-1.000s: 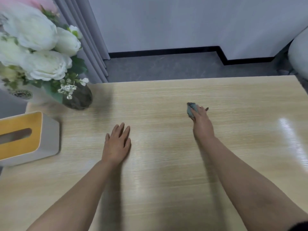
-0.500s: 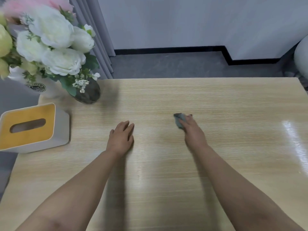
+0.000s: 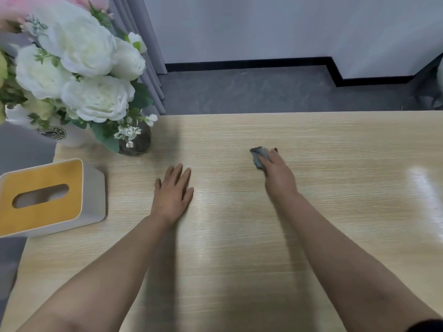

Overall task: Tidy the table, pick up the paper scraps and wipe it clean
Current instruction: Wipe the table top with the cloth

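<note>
My right hand holds a small grey-blue cloth pressed against the light wooden table, a little right of the table's middle. Only the cloth's front part shows past my fingers. My left hand lies flat on the table with its fingers straight, left of the middle. I see no paper scraps on the tabletop.
A tissue box with a yellow top stands at the table's left edge. Behind it a white vase holds large white flowers, with a dark round vase beside it. Grey floor and a white wall lie beyond the far edge.
My right hand slid the cloth toward me and to the left, then back out to the right. My left hand stayed flat in place. The view shifted slightly.
</note>
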